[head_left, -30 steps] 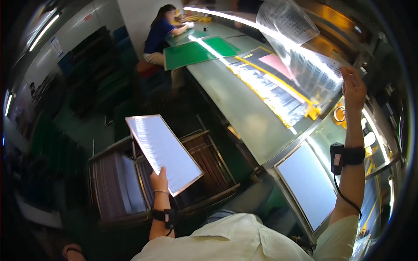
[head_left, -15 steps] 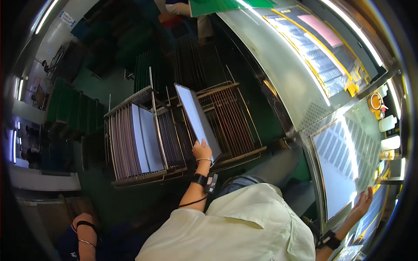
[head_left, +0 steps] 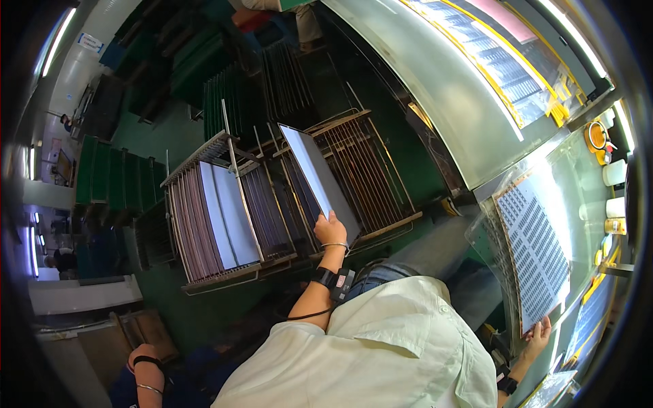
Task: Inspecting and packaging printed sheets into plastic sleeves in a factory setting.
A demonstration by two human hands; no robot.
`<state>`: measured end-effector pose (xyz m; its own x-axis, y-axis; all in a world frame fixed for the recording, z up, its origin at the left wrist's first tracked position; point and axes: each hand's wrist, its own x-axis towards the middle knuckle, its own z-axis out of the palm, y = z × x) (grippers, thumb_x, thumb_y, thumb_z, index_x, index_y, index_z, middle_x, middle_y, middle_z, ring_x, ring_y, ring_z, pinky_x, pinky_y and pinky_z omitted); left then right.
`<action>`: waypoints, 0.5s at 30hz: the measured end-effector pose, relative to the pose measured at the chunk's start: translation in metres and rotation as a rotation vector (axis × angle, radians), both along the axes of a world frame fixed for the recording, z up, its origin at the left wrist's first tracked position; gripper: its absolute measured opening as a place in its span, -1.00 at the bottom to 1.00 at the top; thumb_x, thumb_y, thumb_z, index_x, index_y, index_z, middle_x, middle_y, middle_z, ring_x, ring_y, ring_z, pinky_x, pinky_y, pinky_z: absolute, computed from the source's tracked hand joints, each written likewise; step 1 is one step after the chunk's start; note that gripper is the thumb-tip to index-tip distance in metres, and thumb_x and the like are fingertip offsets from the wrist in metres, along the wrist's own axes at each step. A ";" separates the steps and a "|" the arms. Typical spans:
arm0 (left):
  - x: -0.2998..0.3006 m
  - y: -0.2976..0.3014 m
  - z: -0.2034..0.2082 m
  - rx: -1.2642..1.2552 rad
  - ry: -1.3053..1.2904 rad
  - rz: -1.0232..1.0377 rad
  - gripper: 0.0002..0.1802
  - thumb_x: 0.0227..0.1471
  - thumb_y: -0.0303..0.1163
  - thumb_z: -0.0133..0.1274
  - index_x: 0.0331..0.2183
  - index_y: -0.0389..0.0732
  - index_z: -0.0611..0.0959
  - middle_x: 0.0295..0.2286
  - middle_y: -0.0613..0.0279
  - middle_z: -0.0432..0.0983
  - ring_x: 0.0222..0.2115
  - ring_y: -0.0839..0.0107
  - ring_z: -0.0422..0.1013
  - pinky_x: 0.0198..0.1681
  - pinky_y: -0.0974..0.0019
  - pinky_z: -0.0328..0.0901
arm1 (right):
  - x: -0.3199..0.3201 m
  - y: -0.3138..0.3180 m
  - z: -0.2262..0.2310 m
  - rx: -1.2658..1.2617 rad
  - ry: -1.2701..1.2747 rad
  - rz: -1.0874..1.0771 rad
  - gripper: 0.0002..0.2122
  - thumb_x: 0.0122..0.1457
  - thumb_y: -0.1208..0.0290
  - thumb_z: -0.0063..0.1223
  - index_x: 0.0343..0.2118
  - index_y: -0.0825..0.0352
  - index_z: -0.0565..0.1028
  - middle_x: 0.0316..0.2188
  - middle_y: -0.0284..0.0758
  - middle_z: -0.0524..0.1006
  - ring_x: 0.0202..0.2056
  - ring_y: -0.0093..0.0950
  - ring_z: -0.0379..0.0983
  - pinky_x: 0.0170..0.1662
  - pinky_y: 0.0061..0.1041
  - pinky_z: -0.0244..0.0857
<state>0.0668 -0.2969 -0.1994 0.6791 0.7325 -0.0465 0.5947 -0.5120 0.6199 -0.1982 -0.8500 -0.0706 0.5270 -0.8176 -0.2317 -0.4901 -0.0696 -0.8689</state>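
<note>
My left hand [head_left: 330, 230] is closed on the near end of a thin pale-blue panel [head_left: 306, 166], which stands tilted among the slots of a wire rack [head_left: 367, 170]. At the right, a flat panel with a dark dotted pattern [head_left: 534, 248] lies on the glossy worktable [head_left: 578, 187]. My right hand [head_left: 538, 334] is at its near corner, fingers bent around the edge. Another pale-blue panel [head_left: 228, 214] stands in the left part of the rack, beside several brownish panels [head_left: 194, 231].
White containers [head_left: 615, 173] and an orange tape roll [head_left: 597, 136] line the table's far right side. A yellow-edged screen frame [head_left: 490, 51] is beyond. Green racks [head_left: 112, 177] stand at the left. Another person's forearm [head_left: 147, 374] shows at lower left, and another person's leg [head_left: 308, 27] at the top.
My right hand, earlier spread apart beside the table panel, has come down onto its near corner. The table panel's dotted pattern shows more fully. My left hand keeps hold of its panel.
</note>
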 end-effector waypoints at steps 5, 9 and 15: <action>0.000 -0.001 0.002 0.053 -0.023 -0.019 -0.71 0.00 -0.29 0.02 -0.42 -0.37 0.57 -0.50 -0.21 0.50 -0.42 -0.15 0.44 -0.30 -0.03 0.31 | 0.003 0.004 0.002 -0.053 0.043 0.023 -0.65 0.19 0.51 -0.15 0.06 0.36 0.27 -0.55 -0.50 0.30 -0.62 -0.78 0.14 -0.59 -0.82 0.05; 0.003 -0.005 0.009 0.033 0.053 -0.017 -0.71 0.00 -0.28 0.02 -0.40 -0.37 0.57 -0.49 -0.21 0.50 -0.40 -0.14 0.44 -0.29 -0.03 0.31 | 0.002 0.005 -0.001 -0.051 0.021 0.017 -0.65 0.19 0.50 -0.14 0.06 0.37 0.26 -0.57 -0.51 0.30 -0.64 -0.78 0.12 -0.61 -0.81 0.04; 0.004 -0.009 0.010 0.014 0.074 -0.045 -0.72 0.01 -0.29 -0.01 -0.37 -0.35 0.58 -0.46 -0.19 0.51 -0.38 -0.14 0.44 -0.27 -0.04 0.30 | 0.000 0.001 -0.008 -0.048 -0.027 -0.008 -0.66 0.19 0.51 -0.13 0.04 0.37 0.28 -0.60 -0.53 0.26 -0.68 -0.80 0.12 -0.67 -0.82 0.03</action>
<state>0.0711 -0.3062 -0.1892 0.7064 0.7023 -0.0878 0.6146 -0.5472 0.5682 -0.1978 -0.8491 -0.0785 0.5257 -0.8318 -0.1780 -0.4671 -0.1075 -0.8777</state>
